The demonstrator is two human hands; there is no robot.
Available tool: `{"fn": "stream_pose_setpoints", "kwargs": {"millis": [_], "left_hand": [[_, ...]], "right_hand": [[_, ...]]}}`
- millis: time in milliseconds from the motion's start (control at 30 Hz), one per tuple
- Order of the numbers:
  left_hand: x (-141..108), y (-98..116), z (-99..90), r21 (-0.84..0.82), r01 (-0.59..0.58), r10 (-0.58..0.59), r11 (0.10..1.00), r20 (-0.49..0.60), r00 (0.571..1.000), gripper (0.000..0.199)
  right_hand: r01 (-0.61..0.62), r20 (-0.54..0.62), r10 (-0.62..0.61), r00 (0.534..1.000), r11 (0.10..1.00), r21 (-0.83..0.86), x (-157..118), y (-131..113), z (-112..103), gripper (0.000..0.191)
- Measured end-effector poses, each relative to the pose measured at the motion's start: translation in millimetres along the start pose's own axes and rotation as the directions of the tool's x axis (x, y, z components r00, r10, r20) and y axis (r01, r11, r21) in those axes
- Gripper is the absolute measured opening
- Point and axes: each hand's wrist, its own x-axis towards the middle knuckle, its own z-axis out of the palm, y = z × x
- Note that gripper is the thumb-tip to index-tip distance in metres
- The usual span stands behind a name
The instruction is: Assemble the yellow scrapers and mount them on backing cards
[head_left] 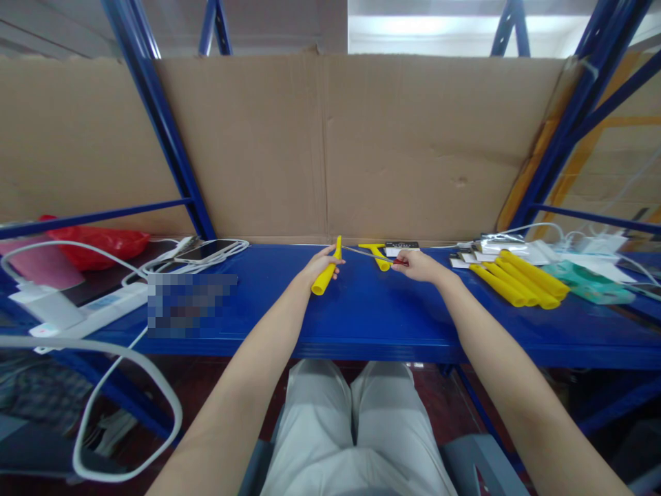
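My left hand (325,264) is wrapped round a yellow tube-shaped handle (323,279), held tilted above the blue table. In my right hand (412,266) is a thin metal tool with a red grip (401,262). Its long shaft reaches left to near the upper end of the handle; whether the two touch is too small to tell. Between the hands and a little behind them, a second yellow T-shaped piece (381,258) lies on the table, beside a small black and white box (402,246).
Several yellow tubes (521,281) lie on the blue table (372,331) at the right, by a green plastic packet (593,282) and white boxes. A white power strip (111,310), cables and a red bag (103,246) are at the left. A cardboard panel (330,151) stands behind.
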Motion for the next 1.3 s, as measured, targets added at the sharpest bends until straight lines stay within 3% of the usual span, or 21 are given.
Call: {"fn": "stream_pose_setpoints", "kwargs": {"millis": [167,400,567,1000,1300], "left_hand": [[-0.5,-0.6,0.4,0.001,0.000,0.000,1.000,-0.011,1.000,0.078],[-1.3,-0.1,1.0,-0.003,0.004,-0.004,1.000,-0.009,1.000,0.078],[-1.2,-0.4,0.9,-0.015,-0.002,0.002,1.000,-0.014,1.000,0.077],[0.5,-0.4,0.4,-0.001,0.008,-0.008,1.000,-0.008,1.000,0.077],[2.4,-2.0,-1.1,0.000,0.000,0.000,1.000,0.001,1.000,0.080]], "right_hand": [[0.018,0.023,-0.019,1.000,0.998,0.059,1.0,0.1,2.3,0.015],[-0.010,-0.045,0.011,0.999,0.999,0.037,2.4,2.6,5.2,0.016],[0.012,-0.019,-0.013,1.000,1.000,-0.021,1.6,2.8,3.0,0.011],[0.038,-0.010,-0.038,0.999,0.998,0.041,4.1,4.9,4.7,0.013],[0.008,-0.078,-0.010,0.997,1.000,-0.027,1.2,2.2,2.1,0.016]]}}
